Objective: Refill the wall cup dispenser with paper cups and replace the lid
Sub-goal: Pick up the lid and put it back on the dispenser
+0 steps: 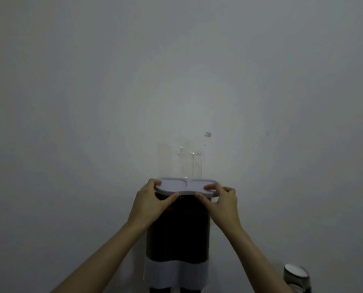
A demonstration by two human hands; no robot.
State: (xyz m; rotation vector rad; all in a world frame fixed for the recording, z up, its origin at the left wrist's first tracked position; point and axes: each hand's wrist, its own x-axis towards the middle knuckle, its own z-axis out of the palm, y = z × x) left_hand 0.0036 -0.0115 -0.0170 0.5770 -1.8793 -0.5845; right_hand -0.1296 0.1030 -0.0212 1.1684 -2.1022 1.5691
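Observation:
The wall cup dispenser (pixel 180 229) hangs low in the middle of the grey wall, with a dark see-through body and a white band at its base. A pale, figure-eight lid (pixel 184 185) sits at its top edge. My left hand (pixel 153 199) grips the lid's left end, thumb under the rim and fingers on top. At the lid's right end, my right hand (pixel 222 199) holds it the same way. What the dark body holds cannot be made out.
Clear tape strips (pixel 192 163) stick to the wall just above the dispenser. A stack of paper cups (pixel 296 278) shows at the bottom right corner. The wall around is bare.

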